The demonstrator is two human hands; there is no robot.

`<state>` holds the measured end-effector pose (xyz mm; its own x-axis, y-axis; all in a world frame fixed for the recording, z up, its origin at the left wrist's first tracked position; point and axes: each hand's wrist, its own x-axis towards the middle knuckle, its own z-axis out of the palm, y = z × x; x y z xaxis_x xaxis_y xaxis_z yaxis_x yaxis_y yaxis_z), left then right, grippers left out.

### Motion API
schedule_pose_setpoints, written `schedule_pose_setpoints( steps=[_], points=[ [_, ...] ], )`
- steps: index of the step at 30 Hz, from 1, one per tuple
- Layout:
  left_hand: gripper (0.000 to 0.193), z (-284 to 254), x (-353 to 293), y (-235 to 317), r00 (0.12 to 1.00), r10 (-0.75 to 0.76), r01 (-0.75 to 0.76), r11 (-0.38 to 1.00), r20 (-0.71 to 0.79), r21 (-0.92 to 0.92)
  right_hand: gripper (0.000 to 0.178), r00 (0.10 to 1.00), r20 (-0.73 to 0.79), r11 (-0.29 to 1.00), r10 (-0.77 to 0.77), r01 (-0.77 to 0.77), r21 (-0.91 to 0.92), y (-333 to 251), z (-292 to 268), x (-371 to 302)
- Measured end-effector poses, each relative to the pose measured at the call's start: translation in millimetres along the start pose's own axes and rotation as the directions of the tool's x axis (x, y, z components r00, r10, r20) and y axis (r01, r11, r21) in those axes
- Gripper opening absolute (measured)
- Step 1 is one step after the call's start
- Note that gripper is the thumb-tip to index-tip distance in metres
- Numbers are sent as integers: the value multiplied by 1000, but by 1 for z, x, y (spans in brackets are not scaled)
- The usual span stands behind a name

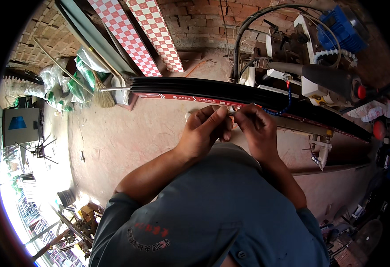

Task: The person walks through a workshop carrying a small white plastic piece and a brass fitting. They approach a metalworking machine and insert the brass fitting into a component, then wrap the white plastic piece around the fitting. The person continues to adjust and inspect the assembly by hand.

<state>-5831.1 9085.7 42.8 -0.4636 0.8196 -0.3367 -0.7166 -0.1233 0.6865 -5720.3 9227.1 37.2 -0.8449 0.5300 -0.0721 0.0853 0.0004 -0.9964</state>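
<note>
Nearest to the camera is the grey-blue shirt (212, 200) of the person, whose lower part is cut off by the near edge; on it are printed white and red characters in a curve, small and partly readable. Beyond it, the left hand (200, 130) and the right hand (259, 130) meet in the middle. The fingers of the left hand are pinched on a small pale piece (231, 109), and the fingertips of the right hand are closed at its right end. This piece is mostly covered by the fingers, so its exact shape I cannot tell. Just behind the hands, long black profiles (195, 84) run from left to right, and along their near side goes a red strip (170, 96) with white printing, which the hands partly hide; their far right end goes into shadow. At the far right stands a machine with a blue motor (342, 30), its lower parts difficult to make out in the dark. At the far left, a broom (104, 95) is beside crumpled plastic bags (77, 80), and two checked boards (155, 31) are cut by the upper edge. The near left corner is washed out by strong light.
</note>
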Motion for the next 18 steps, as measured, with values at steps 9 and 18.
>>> schedule_pose_setpoints(
  steps=[9, 18],
  points=[
    [35, 1, -4, 0, 999, -39, 41, 995, -18, 95, 21, 969, 59, 971, -240, 241, -3, 3, 3, -1],
    [41, -2, -4, 1, 997, 29, -51, 943, 72, 328, 21, 966, 59, 968, -250, 251, 5, 2, 4, -5]
  ],
)
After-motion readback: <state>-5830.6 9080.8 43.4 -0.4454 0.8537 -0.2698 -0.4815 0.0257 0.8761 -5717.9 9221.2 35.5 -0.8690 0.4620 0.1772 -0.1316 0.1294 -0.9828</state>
